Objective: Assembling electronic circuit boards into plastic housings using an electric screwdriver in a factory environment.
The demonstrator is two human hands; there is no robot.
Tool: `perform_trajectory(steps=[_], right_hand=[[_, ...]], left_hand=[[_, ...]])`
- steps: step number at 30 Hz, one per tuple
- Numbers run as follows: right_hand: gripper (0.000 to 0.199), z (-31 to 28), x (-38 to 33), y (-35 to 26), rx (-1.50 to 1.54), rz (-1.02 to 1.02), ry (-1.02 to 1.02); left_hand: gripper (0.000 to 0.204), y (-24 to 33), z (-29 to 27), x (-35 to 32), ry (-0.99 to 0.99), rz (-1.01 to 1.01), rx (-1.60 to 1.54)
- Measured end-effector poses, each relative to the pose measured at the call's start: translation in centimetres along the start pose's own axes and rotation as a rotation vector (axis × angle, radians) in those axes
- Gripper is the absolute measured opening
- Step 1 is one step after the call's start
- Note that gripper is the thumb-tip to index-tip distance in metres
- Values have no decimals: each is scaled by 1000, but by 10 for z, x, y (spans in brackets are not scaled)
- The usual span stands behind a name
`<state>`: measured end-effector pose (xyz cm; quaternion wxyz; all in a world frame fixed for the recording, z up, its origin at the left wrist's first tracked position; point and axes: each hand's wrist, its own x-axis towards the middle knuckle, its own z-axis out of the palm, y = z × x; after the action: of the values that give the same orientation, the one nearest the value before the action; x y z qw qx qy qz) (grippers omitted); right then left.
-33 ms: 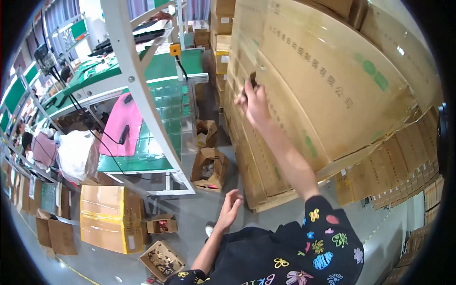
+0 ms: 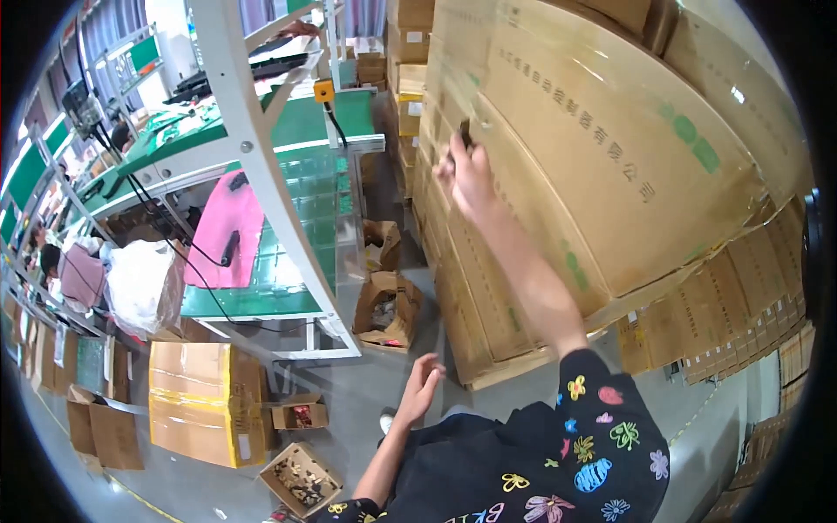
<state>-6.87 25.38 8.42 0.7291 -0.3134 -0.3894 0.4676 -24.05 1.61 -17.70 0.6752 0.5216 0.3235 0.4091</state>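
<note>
My right hand (image 2: pixel 469 179) is raised in front of a large brown cardboard carton (image 2: pixel 580 200) wrapped in clear film or tape. Its fingers are closed around a small dark object (image 2: pixel 466 133) that pokes out above them; its kind is too blurred to tell. Whether that object touches the carton, I cannot tell. Low and nearer my body, my left hand (image 2: pixel 421 389) hangs over the grey floor with its fingers stretched out and nothing in them.
A white-framed bench with a green top (image 2: pixel 301 122) stands at the left, holding a pink sheet (image 2: pixel 228 231). Below are an open carton (image 2: pixel 388 305), a yellow-taped box (image 2: pixel 187 392) and a box of small parts (image 2: pixel 301 479). Stacked cartons (image 2: pixel 719 314) line the right.
My right hand and the dark object have shifted slightly upward along the carton. The left hand stays nearly where it was.
</note>
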Motion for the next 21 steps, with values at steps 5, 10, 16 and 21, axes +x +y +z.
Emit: perform_trajectory(steps=[5, 10, 16, 21], right_hand=[[21, 32, 155, -8, 20, -202, 1], [37, 49, 277, -60, -110, -354, 186], [40, 34, 356, -96, -75, -404, 363], [45, 48, 386, -83, 31, -423, 658]], left_hand=[[33, -13, -61, -4, 120, -155, 15], [33, -17, -106, 2, 318, -315, 27], [31, -17, -134, 54, 440, -279, 16], [33, 2, -139, 88, 453, -252, 81]])
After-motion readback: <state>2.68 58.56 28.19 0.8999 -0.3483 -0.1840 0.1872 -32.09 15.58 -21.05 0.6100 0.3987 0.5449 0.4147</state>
